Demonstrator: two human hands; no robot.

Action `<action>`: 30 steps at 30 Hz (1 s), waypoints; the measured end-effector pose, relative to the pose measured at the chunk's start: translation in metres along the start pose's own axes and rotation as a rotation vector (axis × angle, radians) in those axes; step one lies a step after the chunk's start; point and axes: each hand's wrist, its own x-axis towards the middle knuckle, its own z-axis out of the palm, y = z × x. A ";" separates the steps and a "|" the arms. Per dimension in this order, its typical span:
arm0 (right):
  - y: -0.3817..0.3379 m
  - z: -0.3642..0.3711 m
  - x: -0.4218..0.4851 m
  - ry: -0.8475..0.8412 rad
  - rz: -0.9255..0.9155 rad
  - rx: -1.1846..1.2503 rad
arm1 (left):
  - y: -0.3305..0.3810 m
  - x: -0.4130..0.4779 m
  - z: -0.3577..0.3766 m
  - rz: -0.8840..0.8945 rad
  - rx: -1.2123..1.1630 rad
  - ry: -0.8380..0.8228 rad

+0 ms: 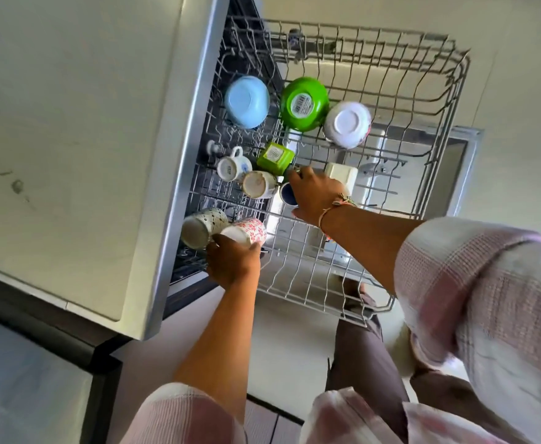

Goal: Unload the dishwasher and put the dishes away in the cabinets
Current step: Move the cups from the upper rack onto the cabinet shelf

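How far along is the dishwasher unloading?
Partway: much of the rack is bare. The left hand grips a flowered mug; the right hand is at a dark blue mug. Left in it: a light blue bowl, green bowl, white bowl, green mug, dotted mug, white mug, cream mug.

This is a kitchen in a home. A wire dishwasher rack (423, 75) is pulled out. On the rack sit a blue bowl (246, 100), a green bowl (304, 104), a white bowl (347, 123) and a white mug (232, 168), all upside down. A pale desk (70, 123) lies right beside the rack.
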 end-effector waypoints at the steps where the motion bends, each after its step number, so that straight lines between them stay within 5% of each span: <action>1: -0.001 0.002 0.001 0.020 0.000 -0.005 | 0.000 0.001 -0.001 0.002 -0.018 0.000; 14: 0.011 -0.020 -0.050 0.218 -0.153 0.004 | -0.017 -0.057 -0.022 0.150 -0.339 0.158; 30: 0.086 -0.054 -0.350 0.456 -0.313 0.227 | -0.089 -0.318 -0.065 0.376 -0.831 0.303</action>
